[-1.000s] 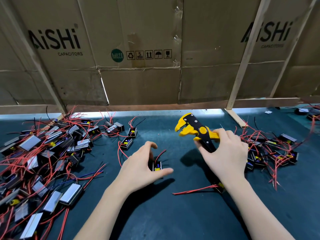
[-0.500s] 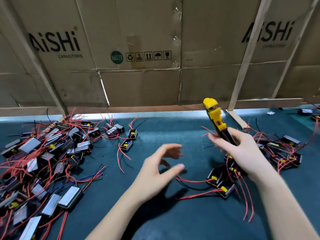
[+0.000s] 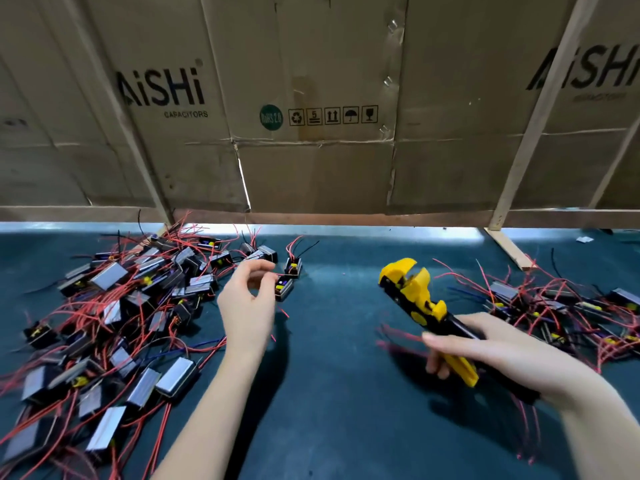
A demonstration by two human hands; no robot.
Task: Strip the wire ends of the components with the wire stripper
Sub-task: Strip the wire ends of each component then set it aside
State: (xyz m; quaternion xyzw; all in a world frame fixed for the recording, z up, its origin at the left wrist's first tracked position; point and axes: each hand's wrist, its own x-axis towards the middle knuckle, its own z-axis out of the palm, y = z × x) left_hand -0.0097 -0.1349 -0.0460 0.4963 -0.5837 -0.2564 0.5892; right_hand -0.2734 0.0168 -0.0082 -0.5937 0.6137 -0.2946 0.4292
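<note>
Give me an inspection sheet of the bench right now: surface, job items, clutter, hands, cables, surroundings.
Surface: dark green mat, bare in the middle.
Job's things: yellow and black wire stripper; large component pile on the left; smaller component pile on the right; single component by the left fingertips.
Clutter: nothing seen beyond the piles.
Hands: left hand reaches to the single component, fingers curled at its red wire; whether it grips, cannot tell. Right hand grips the stripper's handles.
Cables: red and black leads tangled through both piles.
Surroundings: cardboard wall printed AiSHi, wooden battens.
</note>
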